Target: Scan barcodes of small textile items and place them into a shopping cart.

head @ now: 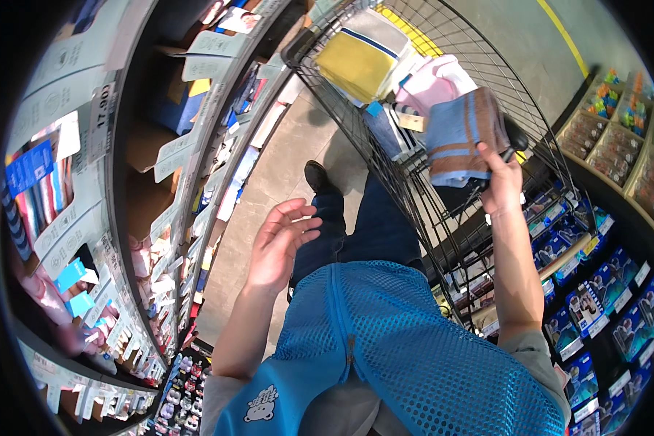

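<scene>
A folded blue and brown striped towel [458, 139] is held in my right hand [502, 177], thumb on top, over the near part of a black wire shopping cart [414, 218]. My left hand [286, 240] hovers in front of my body with bent, spread fingers and nothing in it. Inside the cart, a folded yellow towel [354, 62] lies beside pink cloth [436, 84]. A blue, white and black striped cloth [389, 131] with a paper tag sits just left of the towel I hold.
Shelves with price labels [101, 120] and folded textiles rise at the left. Packaged goods in blue [605, 280] hang at the lower right, below a divided wooden display [605, 141]. Tiled floor [250, 218] shows between the left shelves and the cart; my legs stand there.
</scene>
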